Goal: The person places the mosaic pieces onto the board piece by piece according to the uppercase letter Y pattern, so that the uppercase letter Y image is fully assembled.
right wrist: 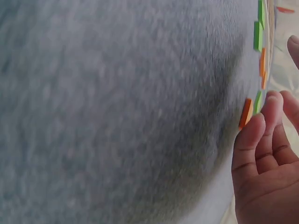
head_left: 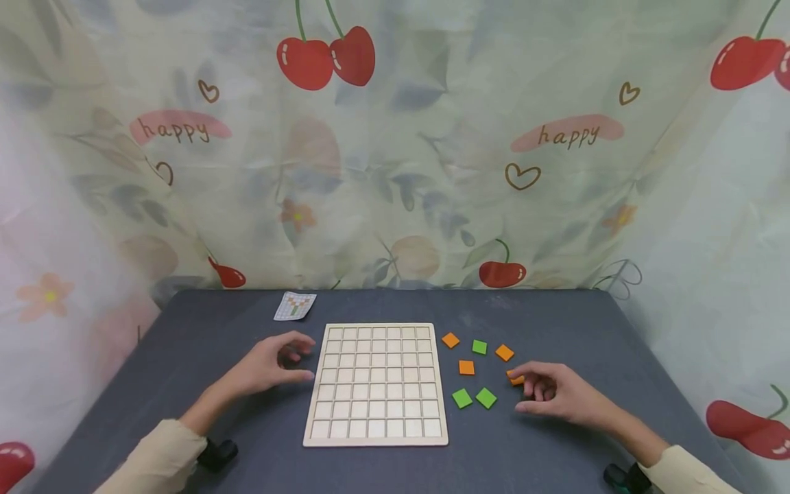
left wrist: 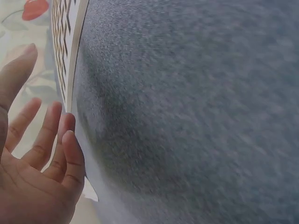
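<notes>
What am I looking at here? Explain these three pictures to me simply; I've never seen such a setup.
There is no machine: a person works with two bare hands. The wide picture comes from a camera on the head, looking forward and down. The other two come from cameras on the wrists, one looking past the left hand, the other past the right hand.

On the dark table lies a pale gridded board. To its right are four orange tiles and three green tiles; beyond its far left corner is a small patterned card.

Neither hand appears to hold anything. The left is beside the board; the right hand's fingers are at the nearest orange tile, but I can't tell whether they touch it.
</notes>
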Demonstrator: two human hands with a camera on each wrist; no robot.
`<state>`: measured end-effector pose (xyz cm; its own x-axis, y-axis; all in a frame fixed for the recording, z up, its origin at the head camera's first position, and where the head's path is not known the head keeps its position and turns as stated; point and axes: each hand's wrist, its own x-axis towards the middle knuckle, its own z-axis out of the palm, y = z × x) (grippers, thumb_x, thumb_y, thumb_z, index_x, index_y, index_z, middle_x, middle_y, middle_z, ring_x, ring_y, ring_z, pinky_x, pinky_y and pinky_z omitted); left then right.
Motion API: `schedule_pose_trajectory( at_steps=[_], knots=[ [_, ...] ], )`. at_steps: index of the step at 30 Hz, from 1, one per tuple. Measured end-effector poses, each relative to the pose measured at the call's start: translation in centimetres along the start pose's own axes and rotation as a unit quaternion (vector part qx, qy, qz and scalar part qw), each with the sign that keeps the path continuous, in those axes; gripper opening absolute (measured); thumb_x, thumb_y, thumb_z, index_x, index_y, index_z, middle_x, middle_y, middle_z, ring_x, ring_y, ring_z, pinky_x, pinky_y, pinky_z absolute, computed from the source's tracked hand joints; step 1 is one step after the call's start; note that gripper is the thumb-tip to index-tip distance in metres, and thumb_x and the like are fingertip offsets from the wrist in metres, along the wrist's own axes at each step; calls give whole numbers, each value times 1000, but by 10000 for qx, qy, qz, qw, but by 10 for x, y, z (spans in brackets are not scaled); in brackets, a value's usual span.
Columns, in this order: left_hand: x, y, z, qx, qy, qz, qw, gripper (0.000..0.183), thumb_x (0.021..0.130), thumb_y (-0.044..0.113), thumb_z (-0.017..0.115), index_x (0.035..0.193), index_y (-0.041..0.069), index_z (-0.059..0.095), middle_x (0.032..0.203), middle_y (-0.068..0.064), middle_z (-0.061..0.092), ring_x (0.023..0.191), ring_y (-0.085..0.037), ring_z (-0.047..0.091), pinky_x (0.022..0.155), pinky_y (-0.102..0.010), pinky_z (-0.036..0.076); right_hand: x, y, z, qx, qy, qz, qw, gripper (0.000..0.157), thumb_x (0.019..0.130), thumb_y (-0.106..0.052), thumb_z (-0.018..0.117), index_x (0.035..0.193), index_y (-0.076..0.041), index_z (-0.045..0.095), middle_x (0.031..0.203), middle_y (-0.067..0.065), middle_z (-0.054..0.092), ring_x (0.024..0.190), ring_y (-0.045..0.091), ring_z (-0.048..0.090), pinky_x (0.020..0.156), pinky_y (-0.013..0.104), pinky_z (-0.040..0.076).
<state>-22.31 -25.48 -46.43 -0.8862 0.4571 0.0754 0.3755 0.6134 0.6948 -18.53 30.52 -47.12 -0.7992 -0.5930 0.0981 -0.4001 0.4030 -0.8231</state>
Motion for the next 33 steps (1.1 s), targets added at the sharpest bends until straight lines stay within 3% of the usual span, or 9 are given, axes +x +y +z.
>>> schedule_pose_trajectory(
  at_steps=[7,18,33],
  knots=[
    [7,5,4,161,-65,148,9997,56,83,30,88,126,4,64,117,-9,66,99,-24,64,88,-46,51,4,-4,13,-127,124,86,9998,41,86,-19,85,121,-6,67,79,3,60,58,11,50,53,26,45],
    [15,5,8,352,-148,135,9992,56,82,30,88,126,4,65,117,-7,66,99,-23,64,87,-45,51,13,-15,27,-463,153,703,9963,46,81,-33,88,117,-11,69,74,-1,55,57,7,47,54,24,40],
    [22,-6,10,425,-272,202,9985,47,83,26,87,123,8,70,116,-4,67,97,-20,62,87,-42,51,23,-14,40,-743,326,841,9931,47,79,-37,89,113,-11,72,70,-4,54,53,7,46,52,24,39]
  ],
)
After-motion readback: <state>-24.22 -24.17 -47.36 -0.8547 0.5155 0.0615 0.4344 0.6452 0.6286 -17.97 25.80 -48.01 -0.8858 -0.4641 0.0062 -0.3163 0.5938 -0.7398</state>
